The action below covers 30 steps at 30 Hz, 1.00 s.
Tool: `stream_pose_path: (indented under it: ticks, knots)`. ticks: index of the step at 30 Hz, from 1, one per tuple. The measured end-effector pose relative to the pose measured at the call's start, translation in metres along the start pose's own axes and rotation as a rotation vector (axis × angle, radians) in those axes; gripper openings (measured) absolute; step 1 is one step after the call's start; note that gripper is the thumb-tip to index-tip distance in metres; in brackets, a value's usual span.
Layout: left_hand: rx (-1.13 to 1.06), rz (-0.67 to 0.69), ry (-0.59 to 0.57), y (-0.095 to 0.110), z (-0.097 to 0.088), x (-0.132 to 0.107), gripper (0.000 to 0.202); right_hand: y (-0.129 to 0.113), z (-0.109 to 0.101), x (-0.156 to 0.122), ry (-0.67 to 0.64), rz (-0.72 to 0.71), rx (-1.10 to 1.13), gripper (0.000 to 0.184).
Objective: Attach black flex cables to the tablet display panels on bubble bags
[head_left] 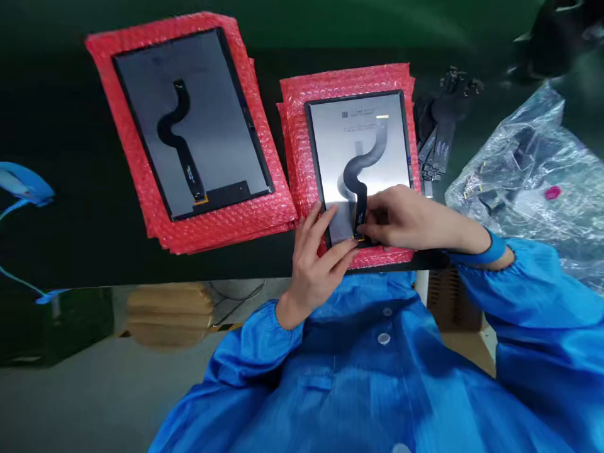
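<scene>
An electronics assembly workshop: display panels on red bubble wrap, antistatic blue coat.

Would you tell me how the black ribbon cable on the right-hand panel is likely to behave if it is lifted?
The ribbon cable lies flat in an S-curve, so it probably flexes and flops. It looks thin, so likely very light and easily creased. The right hand presses its lower end onto the panel while the left hand steadies the edge, so it may be anchored there.

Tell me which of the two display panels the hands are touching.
The right panel, brighter, nearer the person; both hands rest on its lower edge. The left panel lies untouched.
</scene>
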<state>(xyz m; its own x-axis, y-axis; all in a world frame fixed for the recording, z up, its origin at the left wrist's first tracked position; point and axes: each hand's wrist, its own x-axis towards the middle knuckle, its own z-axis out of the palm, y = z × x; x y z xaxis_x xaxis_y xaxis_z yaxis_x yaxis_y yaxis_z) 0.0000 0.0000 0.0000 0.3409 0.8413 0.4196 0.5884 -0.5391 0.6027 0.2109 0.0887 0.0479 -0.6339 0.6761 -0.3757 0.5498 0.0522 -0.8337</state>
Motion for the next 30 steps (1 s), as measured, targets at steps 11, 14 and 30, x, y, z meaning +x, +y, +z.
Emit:
stream_pose_path:
  ticks: [11,14,30]
  knots:
    - [0.043,-0.063,-0.025,0.001,-0.002,-0.001,0.038,0.003,-0.003,0.003,-0.107,-0.032,-0.119,0.014]
    - [0.076,-0.045,-0.014,0.002,-0.001,-0.001,0.035,0.002,-0.001,0.002,-0.098,-0.021,-0.151,0.016]
    - [0.296,0.336,-0.177,-0.020,-0.022,-0.003,0.033,-0.005,0.006,0.009,-0.029,0.013,-0.077,0.021]
